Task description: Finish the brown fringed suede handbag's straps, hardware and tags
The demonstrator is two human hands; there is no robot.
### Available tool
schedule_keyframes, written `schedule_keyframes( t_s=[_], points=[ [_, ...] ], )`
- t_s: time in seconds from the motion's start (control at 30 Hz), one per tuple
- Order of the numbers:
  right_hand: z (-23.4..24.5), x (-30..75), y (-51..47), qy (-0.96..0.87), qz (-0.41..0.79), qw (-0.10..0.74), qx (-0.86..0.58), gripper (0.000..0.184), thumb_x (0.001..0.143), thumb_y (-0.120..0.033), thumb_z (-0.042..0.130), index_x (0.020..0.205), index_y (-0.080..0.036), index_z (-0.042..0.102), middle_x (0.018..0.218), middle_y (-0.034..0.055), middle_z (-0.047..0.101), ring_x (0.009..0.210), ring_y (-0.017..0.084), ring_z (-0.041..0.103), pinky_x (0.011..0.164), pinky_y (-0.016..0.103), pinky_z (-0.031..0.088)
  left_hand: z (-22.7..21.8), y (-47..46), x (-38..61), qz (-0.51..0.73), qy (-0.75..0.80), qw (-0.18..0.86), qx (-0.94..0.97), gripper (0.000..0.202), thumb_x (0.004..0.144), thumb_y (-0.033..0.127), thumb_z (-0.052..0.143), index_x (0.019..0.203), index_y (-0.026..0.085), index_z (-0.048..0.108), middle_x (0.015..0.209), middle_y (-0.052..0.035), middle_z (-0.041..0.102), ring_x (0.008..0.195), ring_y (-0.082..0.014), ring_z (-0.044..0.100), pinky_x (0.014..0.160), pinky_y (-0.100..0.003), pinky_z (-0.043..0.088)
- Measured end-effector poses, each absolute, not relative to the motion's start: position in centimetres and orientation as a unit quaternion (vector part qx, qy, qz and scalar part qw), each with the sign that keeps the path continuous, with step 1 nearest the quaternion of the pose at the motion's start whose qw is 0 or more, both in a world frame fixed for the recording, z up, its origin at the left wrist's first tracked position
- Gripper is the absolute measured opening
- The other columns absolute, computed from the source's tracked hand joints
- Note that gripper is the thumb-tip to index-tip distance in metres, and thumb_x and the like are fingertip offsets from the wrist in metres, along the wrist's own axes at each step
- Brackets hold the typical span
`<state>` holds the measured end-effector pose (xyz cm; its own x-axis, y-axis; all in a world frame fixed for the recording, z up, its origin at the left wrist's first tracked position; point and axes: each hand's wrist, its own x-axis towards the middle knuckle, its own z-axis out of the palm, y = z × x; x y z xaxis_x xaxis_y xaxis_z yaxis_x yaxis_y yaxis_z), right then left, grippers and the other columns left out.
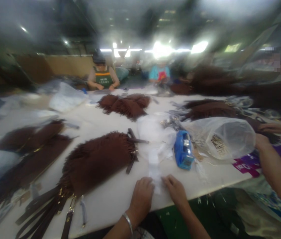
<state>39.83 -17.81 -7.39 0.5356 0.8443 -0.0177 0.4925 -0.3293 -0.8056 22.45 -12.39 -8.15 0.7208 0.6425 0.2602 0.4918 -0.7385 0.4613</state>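
Near the table's front edge lies a thin white strip point(156, 169), blurred, with its near end between my two hands. My left hand point(142, 192), a silver bangle at its wrist, has its fingers curled closed on the strip's left edge. At the other edge, my right hand point(175, 189) is closed with thumb and fingers together on the strip. A blue tape dispenser point(183, 151) stands just beyond my right hand. To the left lies a brown fringed bag point(100, 159) with straps and gold-coloured clasps.
More brown fringed bags point(125, 104) lie across the white table point(100, 212). A clear plastic bag point(240, 136) of small metal pieces sits at right, beside a co-worker's arm point(274, 166). Two people point(103, 78) work at the far side.
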Motion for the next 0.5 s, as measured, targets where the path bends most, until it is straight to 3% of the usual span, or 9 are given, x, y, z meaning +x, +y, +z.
schedule_keyframes(
  t_s=[0.1, 0.27, 0.4, 0.5],
  points=[
    [-7.2, 40.8, -17.7, -0.382, 0.235, 0.441, -0.778, 0.046, 0.084, -0.063, 0.043, 0.065, -0.022, 0.055, 0.061, -0.0007, 0.062, 0.064, 0.019, 0.058, 0.06, 0.027, 0.043, -8.0, -12.7, 22.4, 0.19, 0.304, 0.17, 0.918, 0.022, 0.09, 0.017, 0.051, 0.109, 0.021, 0.061, 0.123, -0.009, 0.058, 0.115, -0.0263, 0.051, 0.099, -0.045, 0.044],
    [-7.5, 40.9, -17.8, -0.378, 0.237, 0.449, -0.774, 0.041, 0.084, -0.06, 0.046, 0.073, -0.023, 0.059, 0.068, 0.0017, 0.067, 0.067, 0.022, 0.063, 0.064, 0.03, 0.047, -8.8, -12.9, 23.3, 0.175, 0.307, 0.143, 0.925, 0.049, 0.087, 0.03, 0.058, 0.133, 0.02, 0.047, 0.141, -0.0126, 0.047, 0.132, -0.0327, 0.038, 0.111, -0.055, 0.031],
    [-7.1, 39.6, -19.3, -0.432, 0.21, 0.438, -0.76, 0.036, 0.088, -0.055, 0.044, 0.08, -0.023, 0.059, 0.075, 0.0029, 0.068, 0.071, 0.022, 0.063, 0.068, 0.03, 0.047, -10.2, -11.9, 24.7, 0.181, 0.314, 0.135, 0.922, 0.04, 0.088, 0.035, 0.056, 0.124, 0.019, 0.056, 0.141, -0.0137, 0.048, 0.138, -0.034, 0.032, 0.114, -0.058, 0.024],
    [-5.9, 38.5, -21.5, -0.463, 0.208, 0.415, -0.756, 0.032, 0.089, -0.052, 0.045, 0.084, -0.024, 0.06, 0.077, 0.0022, 0.066, 0.071, 0.02, 0.06, 0.069, 0.028, 0.046, -10.8, -10.6, 25.7, 0.19, 0.328, 0.142, 0.914, 0.05, 0.083, 0.025, 0.059, 0.131, 0.012, 0.051, 0.144, -0.0187, 0.043, 0.139, -0.0347, 0.029, 0.116, -0.056, 0.021]
  ],
)
